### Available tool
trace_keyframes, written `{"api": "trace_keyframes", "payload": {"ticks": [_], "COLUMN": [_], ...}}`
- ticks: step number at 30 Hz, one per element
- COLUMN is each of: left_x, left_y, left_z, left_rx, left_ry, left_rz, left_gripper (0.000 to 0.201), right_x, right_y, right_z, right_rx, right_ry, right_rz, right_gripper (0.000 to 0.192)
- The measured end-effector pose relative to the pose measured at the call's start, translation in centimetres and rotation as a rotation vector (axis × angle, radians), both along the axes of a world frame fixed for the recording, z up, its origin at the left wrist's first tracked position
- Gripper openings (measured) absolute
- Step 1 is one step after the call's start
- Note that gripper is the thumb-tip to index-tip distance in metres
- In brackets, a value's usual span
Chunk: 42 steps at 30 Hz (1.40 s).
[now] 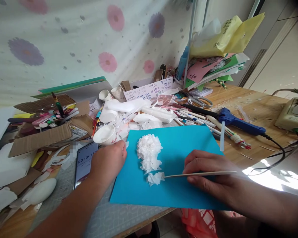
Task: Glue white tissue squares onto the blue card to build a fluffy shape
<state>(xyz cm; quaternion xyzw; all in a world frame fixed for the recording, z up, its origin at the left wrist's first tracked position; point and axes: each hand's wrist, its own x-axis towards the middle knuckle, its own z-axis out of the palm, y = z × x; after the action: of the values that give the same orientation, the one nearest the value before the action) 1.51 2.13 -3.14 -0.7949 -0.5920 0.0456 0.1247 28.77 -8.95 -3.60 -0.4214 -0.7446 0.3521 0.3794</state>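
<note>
My right hand [208, 173] pinches a thin wooden stick [201, 173], fingers closed narrow round it. The stick's long axis runs 3 to 9 o'clock, nearly level, its tip touching a small crumpled tissue square [155, 178] at my hand's 9 o'clock. That piece sits on the blue card [183, 145], just below the white tissue cluster [149, 150], at the cluster's 6 o'clock, edges close, perhaps touching.

My left hand [109, 162] rests curled on the card's left edge, at 9 o'clock from the cluster; whether it grips anything I cannot tell. A paper cup [104, 135] lies just beyond it at 12 o'clock, a phone [83, 162] beside it at 9.

Right hand is nearer the loose tissue, through the stick.
</note>
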Motion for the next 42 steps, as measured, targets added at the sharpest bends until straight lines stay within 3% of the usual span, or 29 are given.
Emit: {"api": "trace_keyframes", "payload": {"ticks": [4, 6, 11, 13, 17, 23, 30, 35, 42], "left_x": [-0.2, -0.1, 1.2, 2.0, 2.8, 2.9, 2.7, 2.0, 2.6], "left_y": [-0.9, -1.6, -3.4, -3.9, -4.4, -4.4, -3.8, -3.7, -3.7], "left_z": [0.2, 0.3, -0.1, -0.3, -0.5, -0.5, -0.8, -0.1, -0.7], "left_rx": [0.092, 0.126, 0.182, 0.131, 0.053, 0.054, -0.005, -0.062, -0.010], "left_ry": [-0.096, -0.184, -0.484, -0.479, -0.440, -0.434, -0.554, -0.550, -0.485], "left_rz": [-0.024, -0.114, -0.709, -0.815, -0.845, -0.871, -0.843, -0.768, -0.839], "left_gripper": [0.034, 0.034, 0.023, 0.023, 0.025, 0.024, 0.023, 0.024, 0.017], "right_x": [0.1, 0.1, 0.1, 0.1, 0.3, 0.3, -0.8, -0.9, -0.6], "right_y": [-0.1, -0.1, 0.0, 0.0, 0.1, 0.6, 1.1, 1.2, 1.1], "right_z": [0.0, 0.1, 0.3, 0.4, 0.8, 1.5, 0.7, 0.8, 1.1], "right_rx": [0.009, 0.020, 0.042, 0.024, 0.063, 0.164, 0.140, 0.126, 0.154], "right_ry": [-0.012, -0.036, -0.056, -0.063, -0.032, -0.012, 0.033, 0.006, -0.033], "right_rz": [-0.002, 0.002, -0.010, -0.008, -0.022, -0.202, -0.150, -0.136, -0.167], "right_gripper": [0.019, 0.018, 0.016, 0.015, 0.016, 0.012, 0.013, 0.013, 0.013]}}
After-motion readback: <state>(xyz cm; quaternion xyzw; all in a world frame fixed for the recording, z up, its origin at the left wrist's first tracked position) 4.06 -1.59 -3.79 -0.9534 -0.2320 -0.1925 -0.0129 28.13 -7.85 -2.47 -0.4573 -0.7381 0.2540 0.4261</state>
